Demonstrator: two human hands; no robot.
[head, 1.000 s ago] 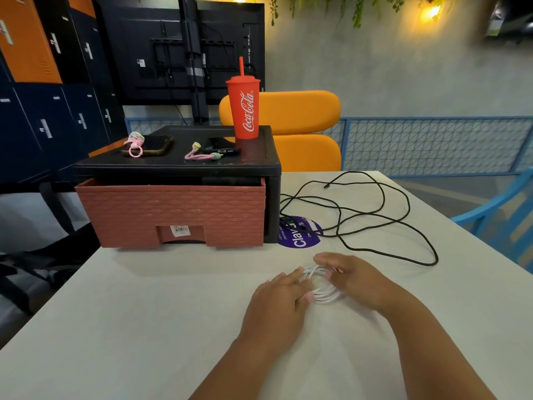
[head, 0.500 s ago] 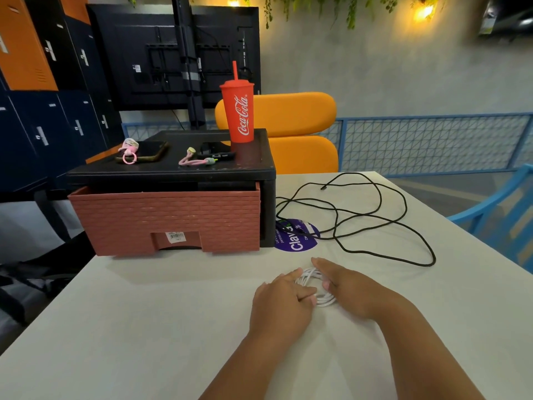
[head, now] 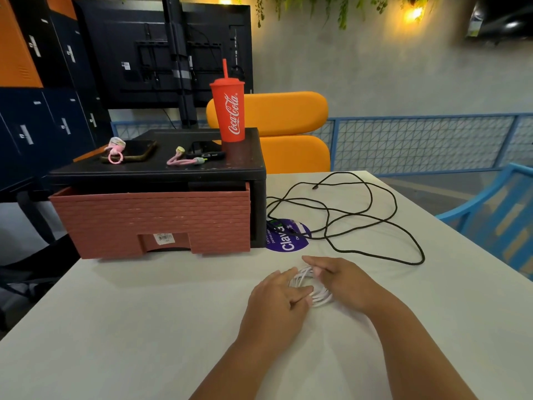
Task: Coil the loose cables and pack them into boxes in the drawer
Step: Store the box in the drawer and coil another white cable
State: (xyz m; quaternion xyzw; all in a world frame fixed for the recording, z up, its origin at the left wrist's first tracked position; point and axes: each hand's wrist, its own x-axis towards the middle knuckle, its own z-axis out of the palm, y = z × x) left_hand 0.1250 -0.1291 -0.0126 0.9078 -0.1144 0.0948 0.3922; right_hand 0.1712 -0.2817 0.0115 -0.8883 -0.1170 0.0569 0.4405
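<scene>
Now I see left hand (head: 277, 298) and right hand (head: 343, 281) apparently pinching the white cable coil (head: 320, 298); black cable (head: 328, 210) at one o'clock.

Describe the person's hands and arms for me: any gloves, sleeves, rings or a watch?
No gloves: the left hand and the right hand are both bare. The left forearm and the right forearm are bare too, with no sleeve showing up to the picture's lower edge. I see no ring, watch or bracelet on the parts in view.
</scene>
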